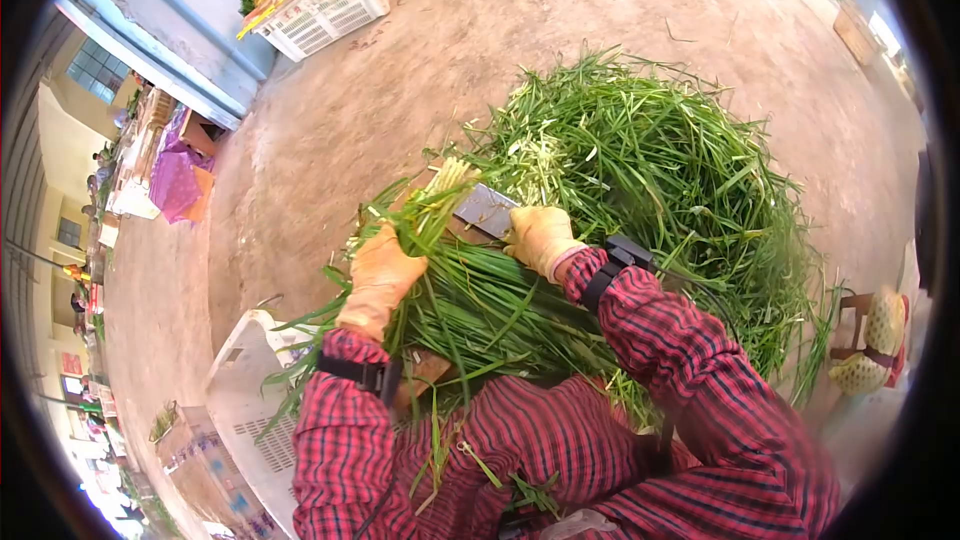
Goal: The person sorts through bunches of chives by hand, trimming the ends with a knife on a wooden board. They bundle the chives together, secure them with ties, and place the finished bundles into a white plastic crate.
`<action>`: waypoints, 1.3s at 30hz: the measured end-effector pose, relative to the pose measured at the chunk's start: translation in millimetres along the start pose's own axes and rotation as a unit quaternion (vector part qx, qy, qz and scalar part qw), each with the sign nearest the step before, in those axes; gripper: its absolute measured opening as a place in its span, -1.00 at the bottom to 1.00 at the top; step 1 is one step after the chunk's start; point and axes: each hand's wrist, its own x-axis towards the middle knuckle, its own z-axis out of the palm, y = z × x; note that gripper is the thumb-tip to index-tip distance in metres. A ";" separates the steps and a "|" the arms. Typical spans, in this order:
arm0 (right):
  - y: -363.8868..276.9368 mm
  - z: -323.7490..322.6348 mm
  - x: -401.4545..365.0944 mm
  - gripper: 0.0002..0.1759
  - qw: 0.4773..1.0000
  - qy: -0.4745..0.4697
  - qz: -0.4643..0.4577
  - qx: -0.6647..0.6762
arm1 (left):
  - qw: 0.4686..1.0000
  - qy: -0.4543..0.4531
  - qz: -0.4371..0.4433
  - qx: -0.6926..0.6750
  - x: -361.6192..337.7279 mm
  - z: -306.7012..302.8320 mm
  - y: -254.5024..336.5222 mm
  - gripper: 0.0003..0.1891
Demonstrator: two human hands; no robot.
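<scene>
My left hand, in a pale yellow glove, is closed around a bunch of garlic chives, its whitish cut ends pointing up and away from me. In my gloved right hand is a cleaver with a broad rectangular grey blade, gripped near its handle, which the fingers hide. The blade lies just right of the bunch's pale ends. More long green chives lie across in front of me, between my forearms and over my lap.
A large heap of loose chives covers the floor ahead and right. A white plastic crate stands at my left, beside a cardboard box. Another loaded crate sits by the blue wall. A small stool is far right.
</scene>
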 end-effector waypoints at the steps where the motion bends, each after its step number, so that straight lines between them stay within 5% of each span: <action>1: 1.5 0.9 -1.8 -0.53 1.000 0.001 0.002 -0.002 | 1.000 -0.003 -0.004 0.015 6.7 13.1 1.4 -0.45; 8: 5.8 2.1 -11.6 -0.50 0.989 0.117 -0.016 0.088 | 0.999 0.011 -0.012 0.050 17.7 42.0 -1.5 -0.40; 17: 5.6 17.3 -19.8 -0.35 0.971 0.074 0.075 0.216 | 0.994 -0.058 -0.035 0.090 19.6 44.6 3.0 -0.39; 19: 15.6 42.6 -8.4 -0.35 0.900 0.191 0.147 0.364 | 0.993 -0.055 -0.036 0.099 19.5 44.8 5.8 -0.43; 20: 34.8 88.1 20.4 -0.33 0.803 0.264 0.088 0.527 | 0.992 -0.051 -0.038 0.106 19.2 45.3 7.4 -0.47; 23: 38.3 44.2 13.3 -0.44 0.653 0.313 0.030 0.689 | 0.987 -0.015 0.014 0.158 27.1 70.1 0.0 -0.50; 24: 38.4 26.0 5.6 -0.52 0.644 0.308 -0.018 0.700 | 0.986 -0.015 0.016 0.167 27.3 70.2 4.5 -0.54; 32: 33.1 -18.9 -25.7 -0.73 0.926 0.168 -0.138 0.308 | 0.979 -0.046 0.011 0.197 36.1 72.2 10.8 -0.57; 39: 15.3 -7.4 -36.9 -0.70 0.978 0.087 -0.076 0.175 | 0.977 -0.065 0.024 0.199 32.6 64.9 15.3 -0.54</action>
